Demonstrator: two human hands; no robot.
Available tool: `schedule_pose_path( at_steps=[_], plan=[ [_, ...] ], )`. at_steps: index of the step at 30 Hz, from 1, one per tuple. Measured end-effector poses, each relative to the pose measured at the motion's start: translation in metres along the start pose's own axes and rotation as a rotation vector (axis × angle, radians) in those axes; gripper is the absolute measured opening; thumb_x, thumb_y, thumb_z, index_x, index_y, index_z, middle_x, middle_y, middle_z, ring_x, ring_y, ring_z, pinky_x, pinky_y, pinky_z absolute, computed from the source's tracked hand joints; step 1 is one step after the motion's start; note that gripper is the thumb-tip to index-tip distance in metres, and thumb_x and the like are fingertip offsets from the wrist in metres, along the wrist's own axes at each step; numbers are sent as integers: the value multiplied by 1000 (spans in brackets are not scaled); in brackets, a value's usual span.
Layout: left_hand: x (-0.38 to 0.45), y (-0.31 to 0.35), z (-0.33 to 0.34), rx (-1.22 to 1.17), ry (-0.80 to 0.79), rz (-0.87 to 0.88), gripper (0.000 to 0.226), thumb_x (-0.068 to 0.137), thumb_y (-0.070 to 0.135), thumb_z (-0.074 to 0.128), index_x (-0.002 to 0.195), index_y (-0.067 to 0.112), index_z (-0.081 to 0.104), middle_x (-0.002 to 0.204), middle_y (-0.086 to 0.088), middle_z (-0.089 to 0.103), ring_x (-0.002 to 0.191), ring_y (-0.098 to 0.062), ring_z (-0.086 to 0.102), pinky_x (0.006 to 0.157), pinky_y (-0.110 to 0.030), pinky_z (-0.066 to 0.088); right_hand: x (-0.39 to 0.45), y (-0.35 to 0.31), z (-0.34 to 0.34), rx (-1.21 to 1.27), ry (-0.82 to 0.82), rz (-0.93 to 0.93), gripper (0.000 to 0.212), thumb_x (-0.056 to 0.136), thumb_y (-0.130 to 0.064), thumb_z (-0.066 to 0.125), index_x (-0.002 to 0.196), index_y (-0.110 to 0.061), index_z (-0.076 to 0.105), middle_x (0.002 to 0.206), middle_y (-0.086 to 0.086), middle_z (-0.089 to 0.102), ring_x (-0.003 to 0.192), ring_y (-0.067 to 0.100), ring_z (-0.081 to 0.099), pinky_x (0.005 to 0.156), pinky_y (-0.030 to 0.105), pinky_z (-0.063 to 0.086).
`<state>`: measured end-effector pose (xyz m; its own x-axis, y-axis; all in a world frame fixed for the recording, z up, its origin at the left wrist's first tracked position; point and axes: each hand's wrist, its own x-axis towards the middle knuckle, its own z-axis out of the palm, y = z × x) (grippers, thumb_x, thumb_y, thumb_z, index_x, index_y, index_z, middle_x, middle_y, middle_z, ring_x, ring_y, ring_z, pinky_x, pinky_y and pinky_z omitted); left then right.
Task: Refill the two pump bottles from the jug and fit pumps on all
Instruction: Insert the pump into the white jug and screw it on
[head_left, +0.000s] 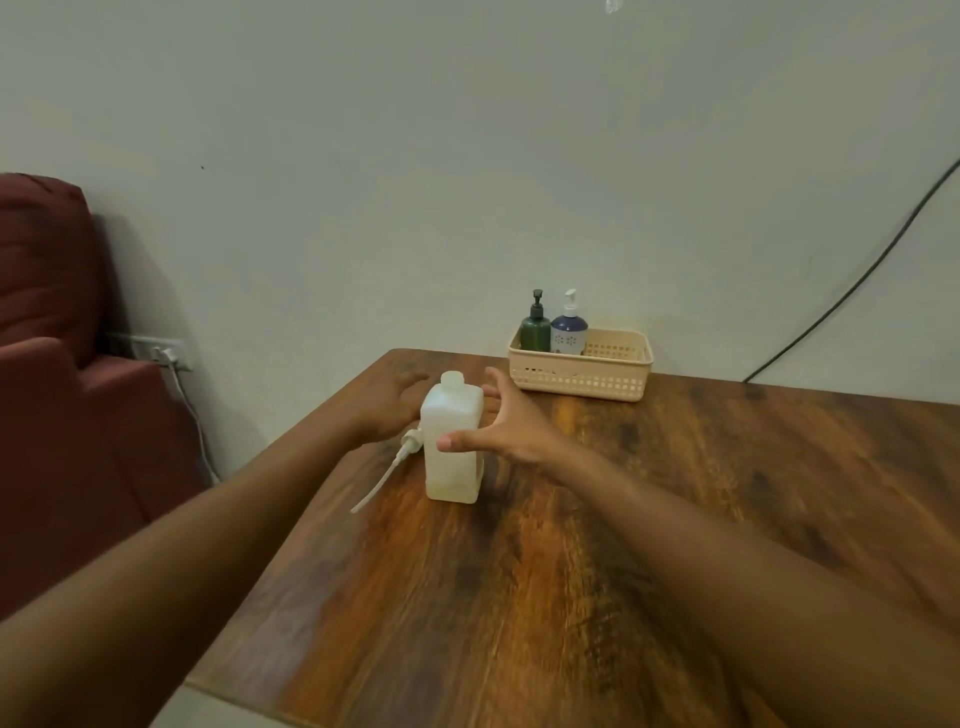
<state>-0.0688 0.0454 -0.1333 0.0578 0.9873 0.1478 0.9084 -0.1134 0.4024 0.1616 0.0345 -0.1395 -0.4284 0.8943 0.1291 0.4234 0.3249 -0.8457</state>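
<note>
A translucent white jug (451, 441) stands upright on the wooden table (571, 545), its neck open with no pump on it. A white pump with a long tube (395, 462) lies on the table just left of the jug. My left hand (389, 405) rests flat behind and left of the jug, fingers spread. My right hand (498, 421) is open beside the jug's right face, thumb across its front, fingers near its shoulder. A dark green pump bottle (535, 327) and a blue-and-white pump bottle (569, 330) stand in a beige basket (613, 382), both with pumps on.
The basket sits at the table's far edge against the wall. A dark red sofa (57, 364) stands left of the table, with a wall socket and white cable (171, 358) beside it. A black cable (852, 291) runs down the wall at right.
</note>
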Motion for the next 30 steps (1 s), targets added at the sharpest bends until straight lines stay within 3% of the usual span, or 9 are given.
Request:
schedule_pose_path(
  at_steps=[3,6,10,12,14,16,21,26,30],
  plan=[
    [2,-1,6,2,8,-59,51,98,52,59,148,43,48,161,3,42,145,-27,43,117,-52,41,4,6,18,28,77,-36,122,58,-50,94,154,-28,21,151,1,43,135,25,47,99,38,49],
    [9,-5,15,45,-3,-161,52,96,47,66,145,32,56,150,-1,54,133,-25,52,110,-41,47,8,11,25,43,134,-70,87,65,-38,93,136,-27,44,122,-11,54,119,18,57,76,19,49],
    [20,-5,27,74,-107,-274,58,94,46,69,147,29,53,144,-1,58,126,-23,54,104,-36,48,6,17,15,83,184,-90,78,65,-40,93,128,-28,49,123,-11,58,113,13,57,83,28,54],
    [25,-3,32,58,-93,-313,54,93,47,69,142,28,57,135,1,61,113,-18,56,85,-26,46,1,18,3,108,211,-79,80,64,-40,93,130,-27,50,126,-9,59,114,13,58,89,33,56],
    [28,1,35,71,-74,-325,48,91,44,71,133,23,62,114,4,63,93,-13,57,65,-21,40,-7,17,-13,119,234,-74,80,63,-38,94,130,-27,51,126,-9,61,113,13,60,90,36,57],
    [32,5,38,64,-66,-341,38,89,37,74,121,18,67,95,6,62,81,-10,55,56,-22,38,-17,17,-29,118,255,-67,78,64,-36,94,129,-26,52,125,-7,63,113,14,61,90,39,58],
    [34,18,43,29,-89,-343,33,84,16,78,115,15,68,97,-1,65,86,-16,60,65,-26,51,-51,22,-64,91,293,-36,76,68,-32,92,131,-24,52,125,-6,62,111,13,61,85,31,56],
    [29,41,38,-60,-69,-253,29,84,12,78,113,12,72,98,-6,70,91,-20,69,86,-38,63,-79,33,-93,80,322,-15,75,68,-31,93,130,-24,52,125,-6,62,113,15,61,89,38,58],
    [24,86,15,-242,19,-183,24,86,8,78,108,8,70,101,-12,71,86,-24,74,81,-43,66,-101,43,-110,63,352,-7,72,63,-39,93,123,-32,52,118,-12,63,108,11,63,86,39,60]
  ],
)
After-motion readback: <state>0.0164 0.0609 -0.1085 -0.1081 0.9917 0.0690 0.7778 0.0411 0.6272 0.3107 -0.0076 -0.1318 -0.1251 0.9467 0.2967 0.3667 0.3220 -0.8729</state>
